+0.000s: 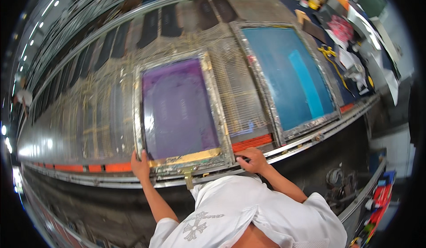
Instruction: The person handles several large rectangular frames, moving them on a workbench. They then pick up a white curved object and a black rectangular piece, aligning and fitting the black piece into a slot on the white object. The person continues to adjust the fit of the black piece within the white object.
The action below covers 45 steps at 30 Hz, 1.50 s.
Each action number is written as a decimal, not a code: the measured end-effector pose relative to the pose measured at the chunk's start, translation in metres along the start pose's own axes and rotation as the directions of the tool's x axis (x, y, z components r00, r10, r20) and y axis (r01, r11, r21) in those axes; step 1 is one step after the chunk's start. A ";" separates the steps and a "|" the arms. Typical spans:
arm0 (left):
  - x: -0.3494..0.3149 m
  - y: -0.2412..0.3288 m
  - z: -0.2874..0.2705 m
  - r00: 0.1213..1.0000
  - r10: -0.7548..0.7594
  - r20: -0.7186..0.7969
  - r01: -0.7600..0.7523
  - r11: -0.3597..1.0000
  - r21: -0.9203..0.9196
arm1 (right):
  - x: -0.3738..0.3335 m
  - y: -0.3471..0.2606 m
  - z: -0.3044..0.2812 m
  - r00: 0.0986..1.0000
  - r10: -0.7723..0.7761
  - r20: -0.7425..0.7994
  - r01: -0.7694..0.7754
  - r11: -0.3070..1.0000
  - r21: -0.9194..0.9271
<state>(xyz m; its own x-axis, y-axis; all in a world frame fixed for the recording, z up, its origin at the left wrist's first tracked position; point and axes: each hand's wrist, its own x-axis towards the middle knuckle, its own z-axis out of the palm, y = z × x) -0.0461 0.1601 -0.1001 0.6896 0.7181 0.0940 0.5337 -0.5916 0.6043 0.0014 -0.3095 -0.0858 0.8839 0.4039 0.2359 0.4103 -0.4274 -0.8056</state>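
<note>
A screen printing frame (217, 110) lies on the long table right in front of me. Purple mesh fills it, with faint lettering in the middle and a yellowish strip along its near edge. At its near left corner my left hand (140, 167) is closed on the side bar, thumb up along the edge. My right hand (252, 160) curls its fingers at the near right corner; part of its grip is hidden. A metal clamp (188, 177) sits at the middle of the near bar, close against my white shirt.
A second screen frame with blue mesh (284, 79) lies to the right. Dark cloth pieces (171, 21) line the table's far side. A metal rail (284, 157) runs along the near edge. Yellow tool (327, 51), pink bundle (341, 28) and papers clutter the far right end.
</note>
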 end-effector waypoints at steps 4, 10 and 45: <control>-0.002 0.007 0.000 0.999 -0.033 0.004 0.033 0.999 -0.021 | 0.000 -0.001 0.000 0.998 0.039 0.042 -0.040 0.999 0.005; -0.008 0.025 -0.005 0.997 -0.082 -0.009 0.083 0.996 0.030 | 0.001 0.000 0.000 0.992 0.094 0.079 -0.097 0.994 0.042; -0.017 0.026 -0.008 0.996 -0.091 0.015 0.087 0.979 0.186 | -0.005 0.011 0.002 0.985 0.170 0.024 -0.171 0.979 0.109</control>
<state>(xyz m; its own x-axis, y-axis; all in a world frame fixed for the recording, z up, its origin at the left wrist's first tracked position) -0.0478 0.1353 -0.0795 0.6450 0.7637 0.0267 0.6736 -0.5847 0.4521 0.0008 -0.3151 -0.0970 0.9351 0.3446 0.0830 0.2261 -0.3996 -0.8884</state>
